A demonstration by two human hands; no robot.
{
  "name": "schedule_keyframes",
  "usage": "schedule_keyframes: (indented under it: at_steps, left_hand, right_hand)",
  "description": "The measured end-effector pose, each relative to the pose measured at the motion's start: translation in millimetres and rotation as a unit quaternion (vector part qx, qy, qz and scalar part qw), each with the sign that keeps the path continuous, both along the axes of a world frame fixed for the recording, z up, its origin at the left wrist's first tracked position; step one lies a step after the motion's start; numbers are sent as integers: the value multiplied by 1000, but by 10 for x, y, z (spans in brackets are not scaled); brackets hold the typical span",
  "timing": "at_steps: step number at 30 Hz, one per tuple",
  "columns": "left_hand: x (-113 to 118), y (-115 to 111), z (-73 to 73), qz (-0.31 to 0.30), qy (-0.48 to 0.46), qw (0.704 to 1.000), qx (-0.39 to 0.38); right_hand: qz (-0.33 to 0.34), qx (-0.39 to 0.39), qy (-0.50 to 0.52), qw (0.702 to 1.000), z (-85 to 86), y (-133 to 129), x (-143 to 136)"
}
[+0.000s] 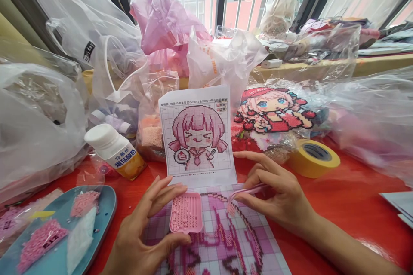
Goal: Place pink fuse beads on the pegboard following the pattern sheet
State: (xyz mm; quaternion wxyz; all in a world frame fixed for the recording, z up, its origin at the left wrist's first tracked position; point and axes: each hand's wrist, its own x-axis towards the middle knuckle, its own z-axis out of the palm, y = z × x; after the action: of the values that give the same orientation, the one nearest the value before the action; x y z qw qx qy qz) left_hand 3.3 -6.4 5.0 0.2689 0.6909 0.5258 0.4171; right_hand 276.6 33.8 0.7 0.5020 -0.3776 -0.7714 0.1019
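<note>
Between the thumb and fingers of my left hand is a small pink tray with rows of pink beads. My right hand pinches pink tweezers, their tips down at a small patch of pink beads on the pegboard. Whether a bead sits in the tips is too small to tell. Dark and pink beads outline part of a figure across the purple-and-white checked board. Behind it stands a printed pattern sheet showing a pink-haired cartoon character.
To the left, a blue plate bears bags of pink beads. A white-capped bottle leans beside the sheet. Yellow tape and a finished bead picture lie at the right. Plastic bags crowd the back.
</note>
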Motion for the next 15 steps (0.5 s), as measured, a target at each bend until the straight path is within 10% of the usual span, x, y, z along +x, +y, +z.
schedule_keyframes:
  at_steps: [15]
  left_hand:
    - [0,-7,-10,3,5,1000,1]
  right_hand:
    - [22,-20,4,1000,-17,-15,3]
